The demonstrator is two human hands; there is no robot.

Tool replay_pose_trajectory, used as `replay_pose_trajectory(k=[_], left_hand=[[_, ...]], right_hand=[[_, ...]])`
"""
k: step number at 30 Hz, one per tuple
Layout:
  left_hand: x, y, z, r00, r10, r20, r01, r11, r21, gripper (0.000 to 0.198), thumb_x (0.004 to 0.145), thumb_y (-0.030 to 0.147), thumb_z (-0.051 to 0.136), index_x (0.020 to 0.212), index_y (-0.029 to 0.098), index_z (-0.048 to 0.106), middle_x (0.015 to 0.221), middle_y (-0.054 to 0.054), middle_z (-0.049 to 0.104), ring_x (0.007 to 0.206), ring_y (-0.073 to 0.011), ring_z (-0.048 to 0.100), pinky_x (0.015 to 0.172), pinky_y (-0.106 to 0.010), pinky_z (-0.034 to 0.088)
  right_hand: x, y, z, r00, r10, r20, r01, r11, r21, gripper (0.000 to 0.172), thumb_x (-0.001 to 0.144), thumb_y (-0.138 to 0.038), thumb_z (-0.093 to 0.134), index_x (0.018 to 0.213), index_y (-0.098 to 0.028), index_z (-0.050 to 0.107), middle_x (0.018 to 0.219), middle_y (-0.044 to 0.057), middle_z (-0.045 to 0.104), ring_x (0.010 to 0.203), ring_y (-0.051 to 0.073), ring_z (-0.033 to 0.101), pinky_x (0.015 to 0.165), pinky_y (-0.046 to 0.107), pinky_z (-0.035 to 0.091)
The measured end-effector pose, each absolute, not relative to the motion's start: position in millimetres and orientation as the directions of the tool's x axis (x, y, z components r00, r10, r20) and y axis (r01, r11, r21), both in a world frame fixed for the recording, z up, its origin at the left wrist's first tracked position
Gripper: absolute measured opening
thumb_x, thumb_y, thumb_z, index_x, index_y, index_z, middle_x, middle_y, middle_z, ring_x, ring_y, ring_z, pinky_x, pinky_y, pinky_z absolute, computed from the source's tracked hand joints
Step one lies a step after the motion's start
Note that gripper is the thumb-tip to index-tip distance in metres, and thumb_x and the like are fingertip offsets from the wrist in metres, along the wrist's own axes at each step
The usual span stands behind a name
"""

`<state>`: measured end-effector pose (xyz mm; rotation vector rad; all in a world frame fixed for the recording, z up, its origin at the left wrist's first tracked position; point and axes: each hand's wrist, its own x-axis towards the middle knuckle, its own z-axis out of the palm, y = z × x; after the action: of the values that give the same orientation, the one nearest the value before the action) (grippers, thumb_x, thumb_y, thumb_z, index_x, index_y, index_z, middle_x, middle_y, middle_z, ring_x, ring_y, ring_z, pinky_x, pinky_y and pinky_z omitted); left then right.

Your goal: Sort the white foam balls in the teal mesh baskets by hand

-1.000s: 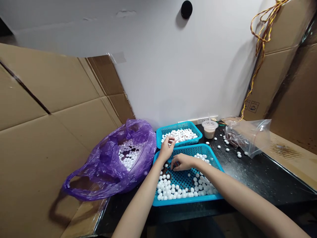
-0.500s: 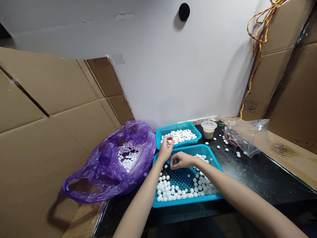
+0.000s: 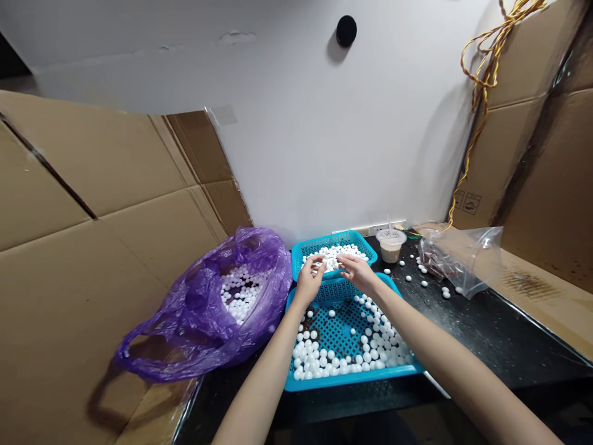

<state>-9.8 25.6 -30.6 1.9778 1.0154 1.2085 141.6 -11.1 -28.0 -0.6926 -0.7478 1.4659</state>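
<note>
Two blue mesh baskets stand on a black table. The near basket (image 3: 347,377) holds several white balls (image 3: 319,361) scattered over its floor. The far basket (image 3: 301,250) is heaped with white balls (image 3: 343,251). My left hand (image 3: 309,277) hovers at the far basket's front rim, fingers curled as if pinching something small that I cannot make out. My right hand (image 3: 359,271) is beside it at the same rim, fingers bent and close together over the balls; what it holds is hidden.
A purple plastic bag (image 3: 204,303) with white balls lies left of the baskets. A lidded cup (image 3: 391,244), a clear plastic bag (image 3: 463,256) and loose white balls (image 3: 424,281) sit to the right. Cardboard sheets line both sides.
My right hand has lifted out of the near basket and moved away to the far basket's rim, next to my left hand. The left hand has barely moved.
</note>
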Motion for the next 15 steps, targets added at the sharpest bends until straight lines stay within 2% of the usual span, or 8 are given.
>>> replay_pose_trajectory(k=[5,11,15], left_hand=[[-7,20,-27,0.359,0.831,0.424,0.245,-0.523,0.817,0.029,0.075,0.039,0.052,0.092,0.017,0.058,0.095,-0.006,0.062,0.085,-0.0151,0.058,0.072,-0.027,0.049],[-6,14,-22,0.388,0.844,0.371,0.163,-0.458,0.874,0.031,0.072,0.04,0.055,0.091,0.016,0.058,0.093,-0.006,0.062,0.081,-0.0165,0.06,0.056,-0.023,0.051],[-5,13,-21,0.386,0.852,0.353,0.151,-0.436,0.887,0.03,0.071,0.04,0.056,0.089,0.016,0.058,0.094,-0.006,0.062,0.083,-0.017,0.06,0.057,-0.024,0.052]], right_hand=[[144,-11,-30,-0.105,0.994,-0.012,-0.675,-0.08,-0.734,0.024,0.055,-0.026,0.075,0.074,-0.016,0.063,0.078,0.002,0.061,0.073,0.011,0.055,0.065,0.021,0.044],[142,-15,-28,-0.152,0.988,0.005,-0.654,-0.097,-0.751,0.023,0.058,-0.024,0.073,0.076,-0.015,0.062,0.08,0.003,0.063,0.074,0.012,0.058,0.068,0.023,0.046],[141,-13,-30,-0.155,0.988,0.002,-0.644,-0.1,-0.759,0.024,0.057,-0.024,0.074,0.075,-0.014,0.062,0.078,0.003,0.062,0.071,0.011,0.058,0.068,0.023,0.047]])
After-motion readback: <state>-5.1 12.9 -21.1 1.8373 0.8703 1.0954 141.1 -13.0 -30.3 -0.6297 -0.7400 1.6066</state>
